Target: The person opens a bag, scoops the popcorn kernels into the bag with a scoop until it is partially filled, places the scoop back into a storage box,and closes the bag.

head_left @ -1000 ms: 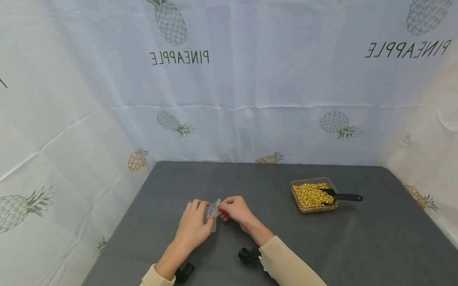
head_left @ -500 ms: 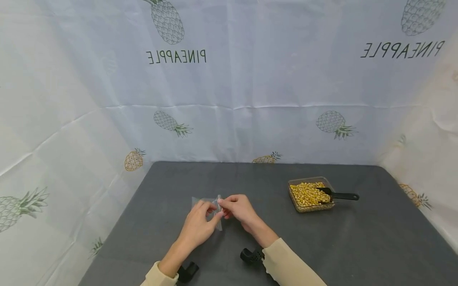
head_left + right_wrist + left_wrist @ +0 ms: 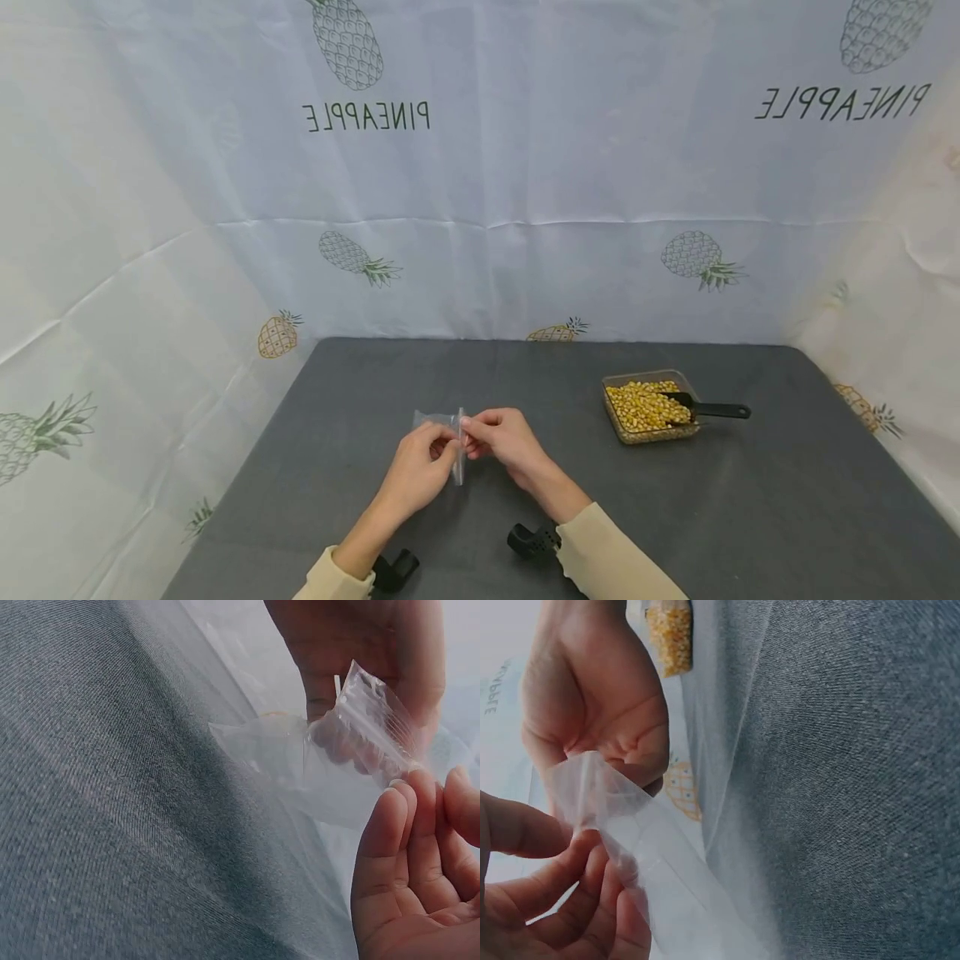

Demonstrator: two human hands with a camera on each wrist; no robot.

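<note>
A clear plastic bag [image 3: 682, 892] is held between both hands above the grey table, left of centre in the head view. My left hand [image 3: 416, 467] pinches it near its open-looking top edge, thumb against the forefinger. From the other side my right hand [image 3: 506, 442] pinches the same edge between thumb and fingertips. In the right wrist view the plastic bag [image 3: 277, 754] spreads out behind the fingers, with a ridged strip along its edge. Nothing shows inside the bag. Part of it is hidden behind my left hand in the head view.
A clear tub [image 3: 626, 435] of yellow corn kernels [image 3: 645, 404] stands at the back right. A black scoop [image 3: 720, 410] rests in it, handle pointing right. Pineapple-print curtains [image 3: 480, 167] hang behind and beside the grey table [image 3: 712, 517].
Both hands have drawn closer together at the bag's edge. The left thumb and fingers have closed in on it, and the edge now stands straighter. The tub has stayed put.
</note>
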